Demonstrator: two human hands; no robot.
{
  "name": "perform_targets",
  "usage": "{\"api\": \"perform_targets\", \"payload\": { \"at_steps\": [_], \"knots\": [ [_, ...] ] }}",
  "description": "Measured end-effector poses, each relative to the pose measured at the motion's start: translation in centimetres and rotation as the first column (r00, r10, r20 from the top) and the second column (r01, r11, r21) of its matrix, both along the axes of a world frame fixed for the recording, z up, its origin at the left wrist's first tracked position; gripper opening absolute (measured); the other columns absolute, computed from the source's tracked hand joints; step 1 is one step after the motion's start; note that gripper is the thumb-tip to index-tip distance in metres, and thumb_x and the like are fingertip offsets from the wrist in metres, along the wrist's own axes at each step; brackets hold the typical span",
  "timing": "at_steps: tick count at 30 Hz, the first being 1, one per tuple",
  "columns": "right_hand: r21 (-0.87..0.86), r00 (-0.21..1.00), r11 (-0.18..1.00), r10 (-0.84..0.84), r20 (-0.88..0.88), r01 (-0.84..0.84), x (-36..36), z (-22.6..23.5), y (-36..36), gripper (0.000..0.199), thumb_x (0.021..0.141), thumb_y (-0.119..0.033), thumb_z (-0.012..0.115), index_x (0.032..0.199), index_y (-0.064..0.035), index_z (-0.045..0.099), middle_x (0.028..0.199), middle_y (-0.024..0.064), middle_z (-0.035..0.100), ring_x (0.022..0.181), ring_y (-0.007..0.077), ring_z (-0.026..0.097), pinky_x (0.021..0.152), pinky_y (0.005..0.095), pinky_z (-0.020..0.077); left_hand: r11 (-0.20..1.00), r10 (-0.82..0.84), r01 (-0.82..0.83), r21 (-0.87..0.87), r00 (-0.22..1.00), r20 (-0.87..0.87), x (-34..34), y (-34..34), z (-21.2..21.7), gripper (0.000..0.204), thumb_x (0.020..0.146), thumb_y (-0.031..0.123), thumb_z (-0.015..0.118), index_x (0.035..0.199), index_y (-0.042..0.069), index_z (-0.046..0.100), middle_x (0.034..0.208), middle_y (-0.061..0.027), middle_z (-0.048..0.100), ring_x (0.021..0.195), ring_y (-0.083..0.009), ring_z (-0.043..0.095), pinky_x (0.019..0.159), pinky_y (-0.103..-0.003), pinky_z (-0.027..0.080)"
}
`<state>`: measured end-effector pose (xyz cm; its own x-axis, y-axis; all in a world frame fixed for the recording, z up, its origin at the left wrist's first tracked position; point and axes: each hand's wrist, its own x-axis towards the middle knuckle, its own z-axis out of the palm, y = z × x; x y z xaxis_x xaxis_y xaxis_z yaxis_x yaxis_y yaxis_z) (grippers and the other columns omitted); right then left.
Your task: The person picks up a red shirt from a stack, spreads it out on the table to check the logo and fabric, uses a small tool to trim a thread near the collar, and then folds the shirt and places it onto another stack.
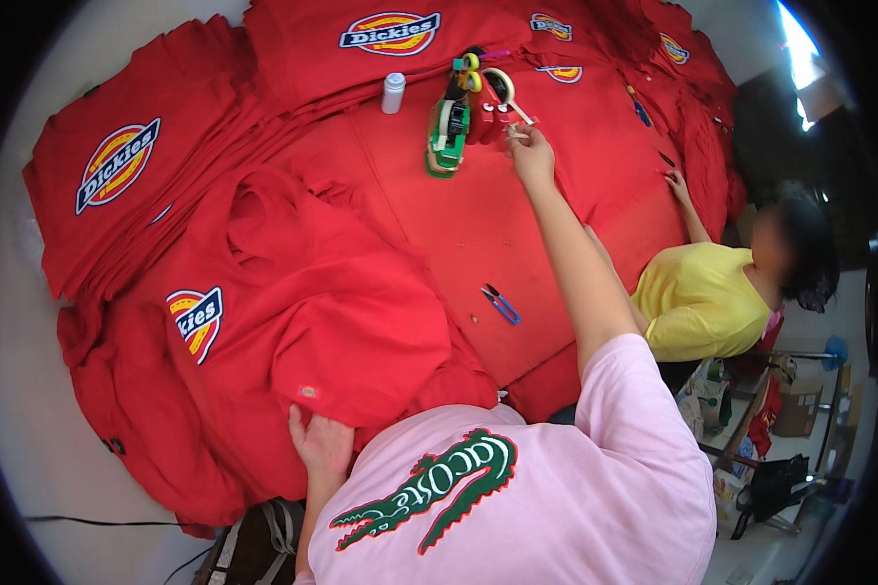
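My right hand [534, 159] reaches far across the table, its fingers pinched on the end of a pale tape strip. The strip leads to a tape roll [498, 87] beside a green tape dispenser [447, 142]. My left hand [323, 441] is at the near edge of a red sweatshirt [361, 336], close to a small label on it. The thumb shows beside the cloth; the other fingers are partly hidden under it. This sweatshirt lies rumpled, with a large logo patch on its chest.
Blue-handled thread snips [501, 304] lie on the red tabletop. A white bottle [393, 93] stands farther back. Stacks of red garments [127, 146] line the left and far sides. At right, a co-worker in a yellow top [698, 297] reaches onto the table.
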<state>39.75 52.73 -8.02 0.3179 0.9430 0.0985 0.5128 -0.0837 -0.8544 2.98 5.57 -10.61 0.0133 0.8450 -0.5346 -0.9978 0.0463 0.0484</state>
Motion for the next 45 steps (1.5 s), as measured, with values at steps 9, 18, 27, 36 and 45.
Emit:
{"api": "perform_targets", "payload": {
  "at_steps": [9,18,27,36,45],
  "knots": [
    [-0.015,0.928,0.984,-0.161,0.337,0.176,-2.8,-0.1,4.0,0.047,0.082,-0.038,0.080,0.122,-0.0147,0.075,0.104,0.0086,0.077,0.100,0.0296,0.073,0.086,0.0454,0.0570,0.951,-0.255,0.214,-0.225,0.951,-0.176,2.2,9.4,0.2,0.044,0.096,0.018,0.071,0.135,0.001,0.060,0.134,-0.0117,0.067,0.125,-0.0270,0.063,0.109,-0.045,0.050],
    [0.458,0.904,0.886,0.133,-0.407,0.076,-1.2,5.6,-8.1,0.024,0.096,-0.010,0.070,0.119,-0.0031,0.066,0.101,0.0014,0.067,0.088,0.0096,0.062,0.077,0.0259,0.0507,0.954,-0.292,0.272,-0.127,0.940,-0.174,0.6,7.3,2.8,0.041,0.095,0.016,0.069,0.131,-0.002,0.062,0.131,-0.0145,0.069,0.122,-0.0266,0.066,0.110,-0.043,0.050],
    [-0.097,0.338,0.921,0.040,-0.940,-0.378,-8.9,7.0,-25.1,0.034,0.100,-0.012,0.065,0.132,-0.0033,0.057,0.119,0.0105,0.069,0.107,0.0166,0.067,0.096,0.0316,0.0543,0.990,-0.137,0.129,-0.047,0.882,-0.451,1.5,3.9,8.1,0.052,0.095,0.004,0.064,0.144,-0.003,0.049,0.142,-0.0154,0.060,0.132,-0.0284,0.058,0.114,-0.043,0.046],
    [0.253,0.564,0.507,0.780,0.272,-0.824,-15.0,12.2,-31.5,0.045,0.080,0.003,0.070,0.122,-0.0112,0.072,0.118,0.0053,0.073,0.112,0.0230,0.068,0.102,0.0397,0.0483,0.987,-0.111,0.157,0.042,0.839,-0.533,1.1,1.2,11.8,0.054,0.091,-0.005,0.062,0.144,0.000,0.049,0.140,-0.0135,0.061,0.127,-0.0270,0.062,0.111,-0.042,0.050],
    [0.389,0.457,0.243,0.406,0.791,-0.889,-18.0,14.7,-33.1,0.030,0.083,-0.018,0.069,0.111,-0.0225,0.078,0.117,-0.0029,0.073,0.107,0.0155,0.065,0.102,0.0388,0.0446,0.974,-0.116,0.182,0.136,0.913,-0.390,2.2,1.3,14.0,0.064,0.087,-0.008,0.055,0.149,-0.002,0.045,0.145,-0.0157,0.057,0.134,-0.0286,0.057,0.115,-0.043,0.046]
  ]
}}
